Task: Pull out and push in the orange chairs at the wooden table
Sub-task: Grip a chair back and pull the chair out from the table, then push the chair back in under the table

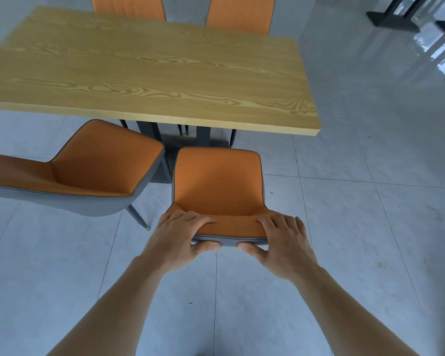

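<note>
An orange chair [217, 181] with a grey back stands clear of the wooden table [149, 70], its seat fully out from under the tabletop. My left hand [180, 235] and my right hand [283, 240] both grip the top of its backrest, fingers over the orange side and thumbs on the grey side. A second orange chair [95, 163] stands to the left, also out from the table and turned at an angle. Two more orange chairs [127, 7] [239, 14] sit at the far side, only their backs showing.
Dark table legs [149, 129] stand under the tabletop just ahead of the held chair. Grey floor tiles [357, 201] spread to the right and behind. Black metal furniture legs [393, 19] stand at the far right.
</note>
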Action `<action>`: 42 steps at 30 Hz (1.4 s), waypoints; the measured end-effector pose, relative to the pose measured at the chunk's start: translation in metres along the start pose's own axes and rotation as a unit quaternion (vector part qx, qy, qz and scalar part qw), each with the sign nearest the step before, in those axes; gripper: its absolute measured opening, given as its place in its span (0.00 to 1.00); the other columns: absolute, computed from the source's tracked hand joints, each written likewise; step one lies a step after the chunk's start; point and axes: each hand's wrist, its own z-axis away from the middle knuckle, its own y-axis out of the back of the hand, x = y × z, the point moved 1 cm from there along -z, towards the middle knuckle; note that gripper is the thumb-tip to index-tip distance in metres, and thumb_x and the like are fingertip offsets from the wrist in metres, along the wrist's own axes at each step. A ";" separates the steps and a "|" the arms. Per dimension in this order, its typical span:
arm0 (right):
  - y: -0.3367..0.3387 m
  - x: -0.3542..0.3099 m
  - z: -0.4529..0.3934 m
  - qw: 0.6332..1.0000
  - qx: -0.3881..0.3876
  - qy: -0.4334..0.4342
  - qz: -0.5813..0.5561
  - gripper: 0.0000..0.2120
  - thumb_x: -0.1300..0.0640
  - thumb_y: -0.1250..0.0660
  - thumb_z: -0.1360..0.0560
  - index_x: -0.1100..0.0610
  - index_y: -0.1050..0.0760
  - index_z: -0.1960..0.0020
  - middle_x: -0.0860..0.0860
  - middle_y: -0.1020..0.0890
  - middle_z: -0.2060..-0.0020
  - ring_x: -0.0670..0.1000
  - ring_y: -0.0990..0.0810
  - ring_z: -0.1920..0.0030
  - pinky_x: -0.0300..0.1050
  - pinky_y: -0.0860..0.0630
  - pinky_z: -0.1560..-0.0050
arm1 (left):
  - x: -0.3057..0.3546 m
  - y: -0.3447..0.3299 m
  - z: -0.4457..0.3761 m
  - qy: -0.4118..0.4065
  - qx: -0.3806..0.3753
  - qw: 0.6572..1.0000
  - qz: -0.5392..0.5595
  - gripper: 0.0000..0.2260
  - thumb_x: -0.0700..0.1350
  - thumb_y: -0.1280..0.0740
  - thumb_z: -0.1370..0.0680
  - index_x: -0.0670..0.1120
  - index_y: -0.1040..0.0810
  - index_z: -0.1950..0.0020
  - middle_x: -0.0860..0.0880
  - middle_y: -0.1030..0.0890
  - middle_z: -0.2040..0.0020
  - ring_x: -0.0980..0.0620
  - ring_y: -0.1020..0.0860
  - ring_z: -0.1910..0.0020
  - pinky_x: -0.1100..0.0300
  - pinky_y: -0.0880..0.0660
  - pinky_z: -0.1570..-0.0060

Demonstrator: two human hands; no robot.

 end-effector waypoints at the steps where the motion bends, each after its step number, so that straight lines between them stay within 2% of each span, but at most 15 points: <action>1: -0.001 0.000 0.000 1.000 0.000 0.000 -0.003 0.48 0.14 0.61 0.34 0.44 0.33 0.29 0.47 0.27 0.30 0.55 0.33 0.28 0.56 0.40 0.25 | 0.000 0.000 0.000 0.001 -0.003 1.000 0.003 0.33 0.78 0.47 0.27 0.64 0.32 0.27 0.63 0.26 0.32 0.56 0.32 0.31 0.53 0.40 0.29; 7: -0.003 0.004 -0.004 1.000 0.001 0.001 -0.020 0.50 0.13 0.62 0.35 0.43 0.32 0.29 0.45 0.28 0.30 0.55 0.33 0.29 0.56 0.40 0.25 | 0.001 0.000 -0.002 0.003 -0.002 1.000 0.004 0.32 0.77 0.46 0.27 0.63 0.31 0.28 0.62 0.26 0.32 0.55 0.32 0.30 0.50 0.40 0.27; 15: -0.006 0.005 -0.001 0.999 0.013 0.000 -0.031 0.49 0.13 0.61 0.35 0.42 0.31 0.29 0.46 0.26 0.31 0.55 0.32 0.30 0.56 0.39 0.26 | 0.003 0.000 -0.002 0.004 -0.003 1.000 0.000 0.36 0.79 0.50 0.30 0.62 0.30 0.29 0.62 0.25 0.32 0.55 0.32 0.31 0.50 0.40 0.28; 23: -0.006 0.006 -0.002 0.999 0.001 -0.001 -0.033 0.48 0.14 0.60 0.34 0.42 0.33 0.29 0.45 0.28 0.30 0.56 0.32 0.29 0.57 0.39 0.26 | -0.001 -0.004 -0.002 0.002 -0.005 1.000 -0.009 0.36 0.80 0.51 0.29 0.63 0.30 0.29 0.62 0.26 0.32 0.53 0.30 0.32 0.50 0.39 0.30; 29: 0.009 0.004 -0.003 0.998 -0.051 0.000 -0.045 0.48 0.13 0.61 0.36 0.41 0.35 0.28 0.44 0.30 0.28 0.54 0.36 0.26 0.55 0.43 0.23 | 0.007 0.010 0.001 0.023 -0.052 0.998 -0.001 0.36 0.79 0.48 0.29 0.62 0.33 0.27 0.62 0.29 0.29 0.54 0.33 0.29 0.51 0.40 0.28; 32: 0.021 -0.001 -0.013 0.988 -0.101 -0.041 -0.112 0.50 0.13 0.64 0.37 0.38 0.37 0.26 0.45 0.33 0.23 0.54 0.41 0.22 0.58 0.49 0.22 | 0.001 0.025 0.001 0.026 -0.071 0.997 0.012 0.38 0.79 0.45 0.29 0.63 0.39 0.23 0.59 0.34 0.23 0.54 0.38 0.24 0.51 0.44 0.24; 34: 0.029 -0.017 -0.024 0.987 -0.108 -0.039 -0.114 0.51 0.13 0.64 0.36 0.39 0.40 0.22 0.46 0.36 0.21 0.54 0.43 0.20 0.62 0.54 0.20 | -0.012 0.042 0.005 0.029 -0.055 0.998 0.020 0.40 0.80 0.46 0.29 0.63 0.42 0.21 0.57 0.38 0.20 0.54 0.41 0.22 0.49 0.48 0.21; 36: 0.038 -0.046 -0.039 0.989 -0.100 -0.021 -0.109 0.51 0.14 0.63 0.33 0.40 0.42 0.20 0.47 0.38 0.19 0.53 0.45 0.19 0.61 0.56 0.20 | -0.034 0.062 0.011 0.036 -0.027 0.999 0.024 0.39 0.79 0.46 0.28 0.63 0.42 0.21 0.57 0.38 0.19 0.55 0.43 0.21 0.49 0.49 0.21; 40: 0.047 -0.123 -0.069 0.989 -0.092 0.026 -0.111 0.48 0.16 0.59 0.30 0.42 0.43 0.19 0.49 0.40 0.18 0.54 0.44 0.18 0.59 0.50 0.19 | -0.102 0.106 0.027 0.070 0.017 0.997 0.016 0.38 0.78 0.44 0.26 0.62 0.41 0.21 0.57 0.37 0.20 0.53 0.41 0.22 0.49 0.44 0.22; 42: 0.049 -0.168 -0.083 0.989 -0.089 0.039 -0.107 0.47 0.17 0.58 0.28 0.43 0.42 0.20 0.49 0.38 0.19 0.54 0.43 0.19 0.58 0.49 0.20 | -0.143 0.125 0.040 0.077 0.022 0.997 0.012 0.38 0.78 0.46 0.26 0.62 0.41 0.21 0.57 0.36 0.21 0.52 0.41 0.22 0.47 0.45 0.22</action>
